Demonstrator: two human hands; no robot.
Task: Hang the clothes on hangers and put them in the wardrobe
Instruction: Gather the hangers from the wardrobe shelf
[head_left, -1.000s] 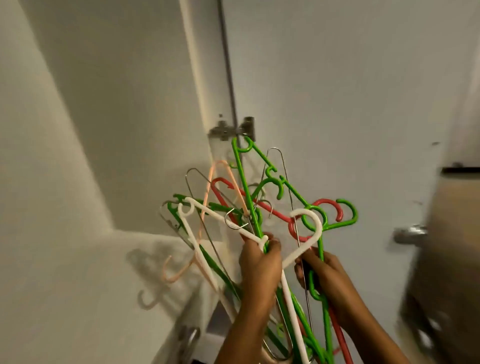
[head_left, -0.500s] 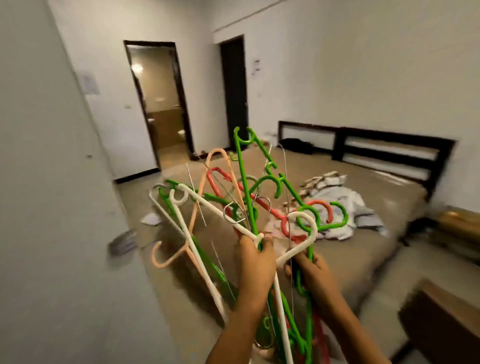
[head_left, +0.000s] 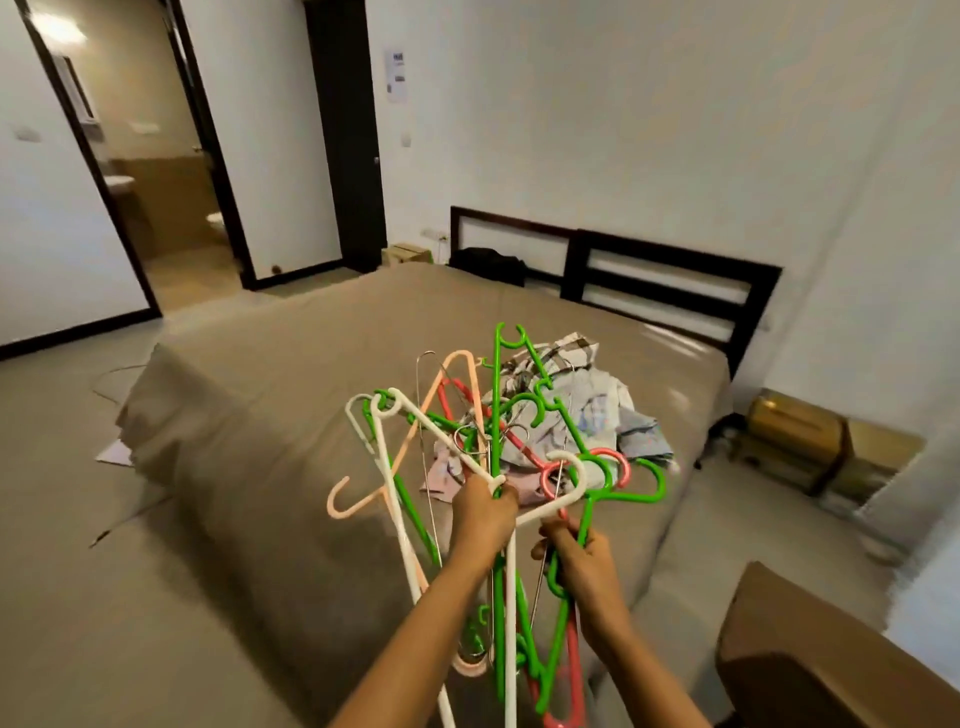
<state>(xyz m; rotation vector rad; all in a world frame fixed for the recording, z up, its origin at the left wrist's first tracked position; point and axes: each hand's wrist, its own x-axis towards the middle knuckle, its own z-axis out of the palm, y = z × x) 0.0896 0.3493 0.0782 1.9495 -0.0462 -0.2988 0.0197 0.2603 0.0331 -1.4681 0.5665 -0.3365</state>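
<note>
Gripping hangers (head_left: 497, 405) | left hand (head_left: 483, 512), right hand (head_left: 582, 553) | clothes (head_left: 597, 415), perhaps shirts, on bed (head_left: 311, 364)

Near centre: hanger bundle (head_left: 497, 395), gripped by both hands, left hand (head_left: 483, 514) just left of right hand (head_left: 582, 561). Behind hands: bed (head_left: 311, 374), filling middle. On bed, right of centre: clothes pile (head_left: 602, 410) (partly hidden behind bundle). At far right end of bed: headboard (head_left: 670, 280). Left of headboard, at far edge: bag (head_left: 488, 260). Far left: doorway (head_left: 156, 171). On floor right of bed: boxes (head_left: 795, 431). Near right corner: cabinet (head_left: 810, 649).
</note>
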